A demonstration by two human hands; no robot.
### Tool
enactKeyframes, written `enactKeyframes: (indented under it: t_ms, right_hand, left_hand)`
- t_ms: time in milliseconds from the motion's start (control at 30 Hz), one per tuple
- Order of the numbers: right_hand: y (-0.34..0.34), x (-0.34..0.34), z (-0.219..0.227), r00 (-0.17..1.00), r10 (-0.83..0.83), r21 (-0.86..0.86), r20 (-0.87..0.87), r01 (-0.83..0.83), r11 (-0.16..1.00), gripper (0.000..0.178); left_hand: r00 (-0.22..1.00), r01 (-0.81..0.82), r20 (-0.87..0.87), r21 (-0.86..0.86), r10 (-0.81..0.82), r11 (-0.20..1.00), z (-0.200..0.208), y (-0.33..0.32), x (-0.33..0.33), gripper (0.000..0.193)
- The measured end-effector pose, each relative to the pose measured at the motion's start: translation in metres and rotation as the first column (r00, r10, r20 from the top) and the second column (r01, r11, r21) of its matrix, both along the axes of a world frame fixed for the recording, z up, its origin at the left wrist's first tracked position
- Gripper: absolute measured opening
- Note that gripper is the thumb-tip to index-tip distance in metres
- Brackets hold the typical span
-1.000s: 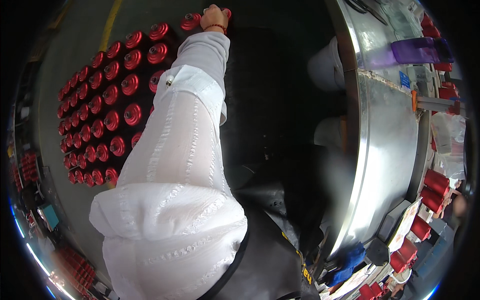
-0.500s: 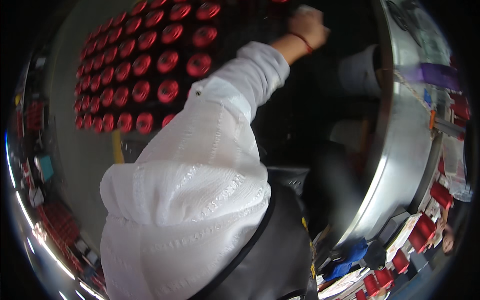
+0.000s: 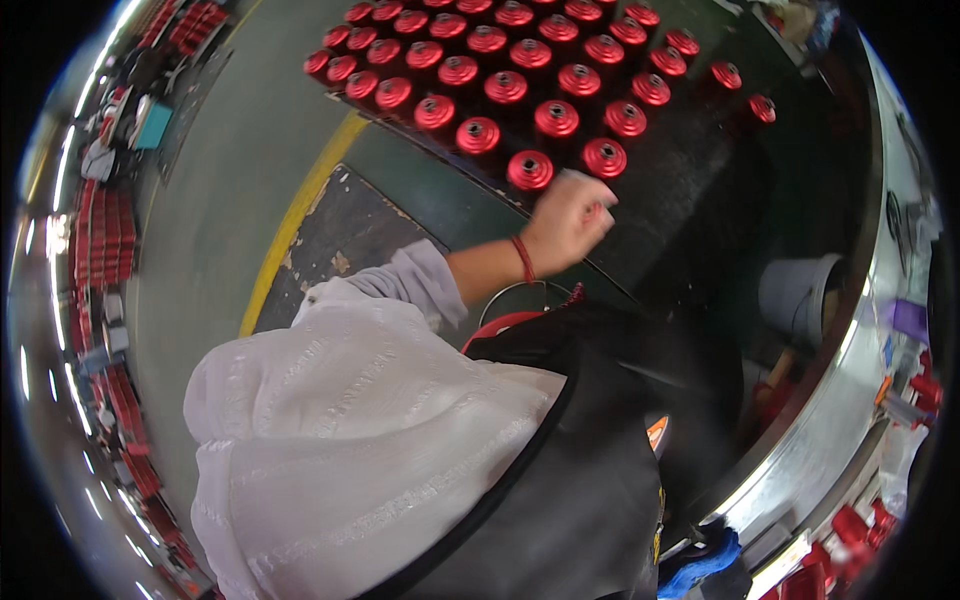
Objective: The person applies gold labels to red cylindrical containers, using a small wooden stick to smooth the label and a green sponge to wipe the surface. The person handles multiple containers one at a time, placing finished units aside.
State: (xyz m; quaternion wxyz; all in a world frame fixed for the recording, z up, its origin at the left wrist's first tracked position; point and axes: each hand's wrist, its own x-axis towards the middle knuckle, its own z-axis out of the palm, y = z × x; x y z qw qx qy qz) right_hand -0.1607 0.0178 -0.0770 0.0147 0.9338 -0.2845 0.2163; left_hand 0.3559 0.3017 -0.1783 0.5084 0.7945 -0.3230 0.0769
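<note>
My left hand (image 3: 572, 222), with a red cord at its wrist, is at mid-picture in front of the nearest red cylinders. It is slightly blurred, its fingers curled; whatever they may hold is hidden. Just beyond it stands a shiny red cylinder (image 3: 530, 170) with a stepped round top and a small metal centre. A similar cylinder (image 3: 604, 158) is close to the fingertips; whether the hand touches either is unclear. More red cylinders (image 3: 457, 70) stand upright in rows on a dark flat surface (image 3: 665, 215). My right hand is out of view.
A metal-edged counter (image 3: 850, 400) curves along the right, with a whitish bucket (image 3: 795, 295) beside it. Something round and red (image 3: 505, 325) with a wire hoop is below my wrist. A yellow floor line (image 3: 300, 220) runs at left; stacked red goods (image 3: 103, 235) stand farther left.
My left hand has come back nearer to me from the far upper right, and the arm is now more bent. The view has turned, showing the cylinders higher and farther right.
</note>
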Motion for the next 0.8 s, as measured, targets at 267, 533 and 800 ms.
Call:
enactKeyframes:
  t_ms: [267,533,800]
  right_hand:
    - [0.006,-0.007,0.009,0.988,0.094,-0.252,-0.124,-0.123,0.960,0.035]
    - [0.027,0.007,0.012,0.994,0.017,0.122,0.109,-0.031,0.992,0.036]
    - [0.033,0.005,0.042,0.981,-0.139,0.145,0.137,0.119,0.982,0.042]
  left_hand:
    - [0.332,-0.933,0.051,0.168,0.942,0.319,-0.091,0.231,0.159,0.024]
    - [0.312,-0.900,-0.050,0.303,0.949,0.313,-0.059,0.220,0.197,0.042]
    - [0.810,-0.451,0.411,-0.019,0.418,0.892,-0.045,0.039,0.146,0.036]
